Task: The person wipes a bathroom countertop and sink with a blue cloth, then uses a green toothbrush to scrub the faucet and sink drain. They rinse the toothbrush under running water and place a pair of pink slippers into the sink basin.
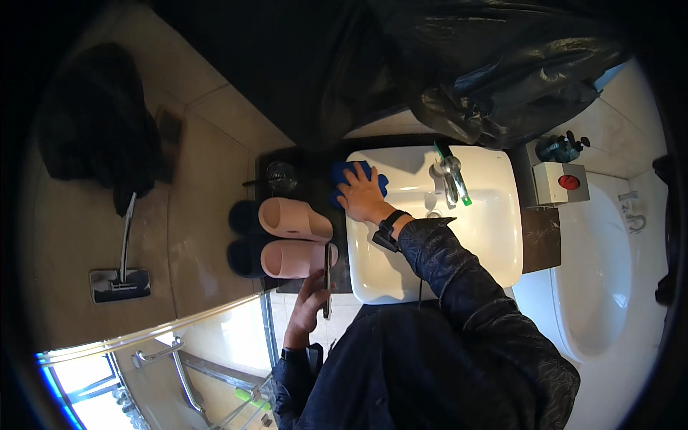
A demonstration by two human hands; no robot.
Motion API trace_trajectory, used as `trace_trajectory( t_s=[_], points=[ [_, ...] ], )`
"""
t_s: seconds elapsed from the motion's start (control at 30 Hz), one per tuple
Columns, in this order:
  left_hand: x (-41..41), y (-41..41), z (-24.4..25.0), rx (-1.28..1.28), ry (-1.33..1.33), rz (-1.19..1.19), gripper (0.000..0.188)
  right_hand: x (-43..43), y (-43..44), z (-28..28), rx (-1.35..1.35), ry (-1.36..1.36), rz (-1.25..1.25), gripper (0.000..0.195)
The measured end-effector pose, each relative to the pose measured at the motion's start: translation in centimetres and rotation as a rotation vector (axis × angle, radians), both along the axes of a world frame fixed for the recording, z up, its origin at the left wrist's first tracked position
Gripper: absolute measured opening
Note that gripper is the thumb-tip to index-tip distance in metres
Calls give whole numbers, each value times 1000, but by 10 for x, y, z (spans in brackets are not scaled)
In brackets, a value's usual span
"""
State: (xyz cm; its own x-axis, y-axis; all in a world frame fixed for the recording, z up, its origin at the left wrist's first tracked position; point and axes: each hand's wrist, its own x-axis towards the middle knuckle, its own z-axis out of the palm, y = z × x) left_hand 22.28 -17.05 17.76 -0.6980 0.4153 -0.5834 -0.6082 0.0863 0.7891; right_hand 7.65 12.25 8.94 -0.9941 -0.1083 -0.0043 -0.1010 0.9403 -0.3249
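Observation:
My right hand [364,198] rests with spread fingers on a bunched blue cloth [348,171]. The cloth lies on the dark countertop [309,148] against the left rim of a white ceramic washbasin [398,269]. In my left hand [307,307] is a thin dark slab, probably a smartphone [327,282], seen edge-on. It stands in front of a pair of pink slide slippers [293,217] on the counter, covering part of the nearer one. Behind the basin bowl rises a chrome faucet [454,174], with a green-ended object along it.
Dark slippers [244,217] and a clear glass vessel [281,176] are left on the counter. A tissue box [545,183] and pump bottles [559,148] stand right of the basin, before a bathtub [591,269]. Black plastic sheeting [494,64] hangs beyond.

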Motion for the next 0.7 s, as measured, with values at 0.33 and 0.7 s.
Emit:
trace_trajectory(
  t_s=[0.33, 0.7],
  points=[
    [5, 8, 4, 79, 13, 67, 75, 127, -17, 5, -96, 68, 456, 32],
    [40, -14, 1, -23, 77, 194, 77, 21, 1, 0, 134, 238, 369, 24]
  ],
)
